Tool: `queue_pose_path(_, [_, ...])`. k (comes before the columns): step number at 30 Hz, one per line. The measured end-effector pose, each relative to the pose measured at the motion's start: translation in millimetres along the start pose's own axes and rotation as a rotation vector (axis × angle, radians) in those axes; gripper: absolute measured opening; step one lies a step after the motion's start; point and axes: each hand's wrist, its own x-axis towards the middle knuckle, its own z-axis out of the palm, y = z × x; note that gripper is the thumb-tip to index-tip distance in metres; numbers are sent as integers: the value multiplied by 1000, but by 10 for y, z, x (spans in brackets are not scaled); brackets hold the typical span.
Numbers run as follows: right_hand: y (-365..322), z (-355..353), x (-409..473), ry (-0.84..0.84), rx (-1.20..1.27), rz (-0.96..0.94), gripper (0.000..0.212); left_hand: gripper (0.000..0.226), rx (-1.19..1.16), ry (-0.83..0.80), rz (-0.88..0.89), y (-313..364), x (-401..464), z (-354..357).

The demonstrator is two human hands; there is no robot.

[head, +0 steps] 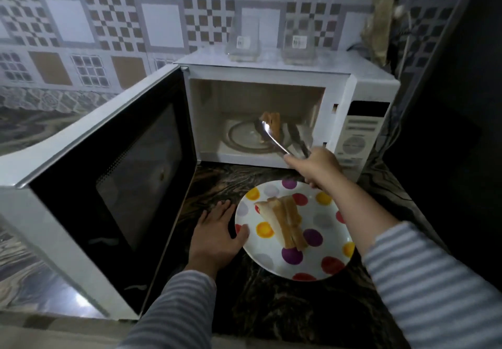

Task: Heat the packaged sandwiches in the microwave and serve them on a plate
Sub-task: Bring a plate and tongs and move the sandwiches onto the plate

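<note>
While the plate (324,263) was steadied by the flat left hand (217,229), tongs (274,138) gripped in the right hand (316,165) were closed around the second sandwich (271,123) for transfer.

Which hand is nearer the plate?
Left. The left hand rests on the counter with its thumb touching the plate rim. The right hand holds tongs up at the microwave, above the plate's far edge.

Dark marbled counter (260,308) carries microwave (271,77), plate (320,242), seemingly left hand (217,229)
</note>
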Motion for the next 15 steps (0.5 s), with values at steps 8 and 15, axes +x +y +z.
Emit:
queue_pose_path(8, [-239,509,834,-27,81,100,49,84,-4,41,-2,1,3,18])
queue_pose_path(15, [-264,744,1147,33,-82,126,34,88,11,41,3,-30,22,31])
